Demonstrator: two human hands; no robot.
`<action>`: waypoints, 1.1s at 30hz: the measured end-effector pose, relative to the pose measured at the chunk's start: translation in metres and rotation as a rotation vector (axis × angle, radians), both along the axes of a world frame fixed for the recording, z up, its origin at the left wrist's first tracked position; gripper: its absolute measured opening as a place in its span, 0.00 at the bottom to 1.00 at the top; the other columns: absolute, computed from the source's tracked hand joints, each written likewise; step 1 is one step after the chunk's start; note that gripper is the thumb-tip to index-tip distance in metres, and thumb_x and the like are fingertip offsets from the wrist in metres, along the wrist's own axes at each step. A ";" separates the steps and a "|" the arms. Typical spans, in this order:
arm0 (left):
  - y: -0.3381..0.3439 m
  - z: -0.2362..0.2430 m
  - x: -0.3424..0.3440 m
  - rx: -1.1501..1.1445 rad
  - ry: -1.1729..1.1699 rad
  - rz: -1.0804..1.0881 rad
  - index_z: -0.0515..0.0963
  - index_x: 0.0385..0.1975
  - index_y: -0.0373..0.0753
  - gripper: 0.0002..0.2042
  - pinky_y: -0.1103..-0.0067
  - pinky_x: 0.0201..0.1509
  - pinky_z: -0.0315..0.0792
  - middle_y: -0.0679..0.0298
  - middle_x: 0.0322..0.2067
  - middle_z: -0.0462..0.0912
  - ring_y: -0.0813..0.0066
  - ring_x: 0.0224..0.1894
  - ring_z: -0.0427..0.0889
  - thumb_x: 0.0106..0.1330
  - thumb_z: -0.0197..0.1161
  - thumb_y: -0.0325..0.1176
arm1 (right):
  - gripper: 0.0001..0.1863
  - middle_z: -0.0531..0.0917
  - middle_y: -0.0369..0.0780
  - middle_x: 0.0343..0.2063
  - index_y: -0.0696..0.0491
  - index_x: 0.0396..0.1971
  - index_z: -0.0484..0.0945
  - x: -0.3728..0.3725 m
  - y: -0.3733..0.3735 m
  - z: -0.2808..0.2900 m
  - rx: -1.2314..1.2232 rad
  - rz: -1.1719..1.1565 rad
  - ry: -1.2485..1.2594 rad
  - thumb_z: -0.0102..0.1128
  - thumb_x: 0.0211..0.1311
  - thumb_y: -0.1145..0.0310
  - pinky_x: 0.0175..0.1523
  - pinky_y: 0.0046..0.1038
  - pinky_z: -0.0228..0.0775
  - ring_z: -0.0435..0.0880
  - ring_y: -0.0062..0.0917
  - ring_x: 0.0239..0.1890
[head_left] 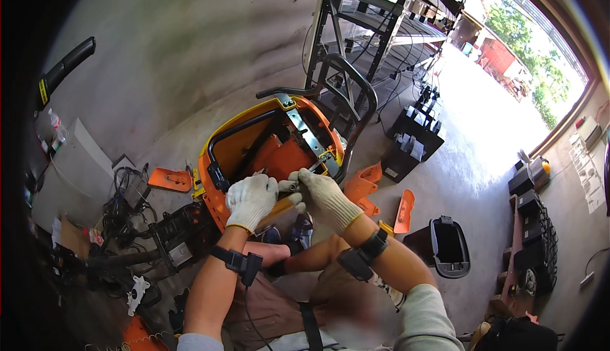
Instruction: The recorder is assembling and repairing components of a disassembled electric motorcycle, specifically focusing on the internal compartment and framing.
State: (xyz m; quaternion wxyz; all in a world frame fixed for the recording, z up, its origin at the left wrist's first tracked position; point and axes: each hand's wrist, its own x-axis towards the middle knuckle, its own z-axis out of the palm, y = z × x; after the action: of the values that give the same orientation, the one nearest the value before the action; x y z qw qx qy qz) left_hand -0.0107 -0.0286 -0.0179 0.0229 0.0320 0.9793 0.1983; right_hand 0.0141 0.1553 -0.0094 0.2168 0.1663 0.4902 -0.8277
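Orange housing (273,154) sits on the floor before our knees; it looks stiff, bulky and fairly heavy, best held by its black handle bar (346,78); our left hand (251,200) and right hand (324,195), gloved, both grip a yellow-handled tool (279,208) at its rim.

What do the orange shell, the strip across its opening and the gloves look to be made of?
Orange shell: likely moulded plastic, smooth with a slight sheen. Strip: looks like bare metal, grey and shiny, with holes. Gloves on the left hand and right hand: white knit fabric, ribbed weave visible.
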 end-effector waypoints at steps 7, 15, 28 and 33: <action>0.001 0.000 -0.002 -0.046 -0.054 0.006 0.89 0.46 0.45 0.18 0.57 0.55 0.81 0.49 0.43 0.91 0.46 0.48 0.90 0.72 0.56 0.47 | 0.13 0.87 0.38 0.36 0.54 0.46 0.82 0.003 0.000 0.002 0.131 0.109 0.192 0.54 0.80 0.61 0.34 0.25 0.77 0.88 0.22 0.32; 0.001 -0.007 0.000 0.000 0.057 -0.009 0.89 0.36 0.37 0.23 0.52 0.54 0.82 0.43 0.38 0.90 0.41 0.43 0.90 0.72 0.50 0.47 | 0.19 0.88 0.35 0.32 0.54 0.58 0.84 0.015 0.083 0.010 1.045 0.090 0.495 0.59 0.78 0.59 0.42 0.24 0.77 0.85 0.17 0.34; 0.000 -0.005 0.001 0.004 0.065 0.000 0.89 0.35 0.38 0.22 0.53 0.54 0.82 0.45 0.38 0.90 0.41 0.43 0.90 0.72 0.50 0.47 | 0.26 0.87 0.46 0.30 0.56 0.33 0.90 -0.022 0.115 0.040 1.316 0.272 0.308 0.58 0.72 0.46 0.52 0.39 0.76 0.87 0.38 0.38; 0.000 -0.006 0.001 0.001 0.080 -0.027 0.90 0.35 0.38 0.22 0.53 0.52 0.83 0.44 0.35 0.90 0.41 0.41 0.91 0.73 0.51 0.47 | 0.30 0.87 0.40 0.27 0.57 0.33 0.90 -0.035 0.128 0.057 1.326 0.321 0.280 0.66 0.65 0.39 0.40 0.32 0.78 0.85 0.26 0.29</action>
State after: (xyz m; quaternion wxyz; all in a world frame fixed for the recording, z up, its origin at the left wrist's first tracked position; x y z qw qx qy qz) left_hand -0.0101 -0.0288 -0.0240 -0.0139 0.0532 0.9788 0.1972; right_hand -0.0209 0.2833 0.0474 0.1241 0.0807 0.9341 -0.3249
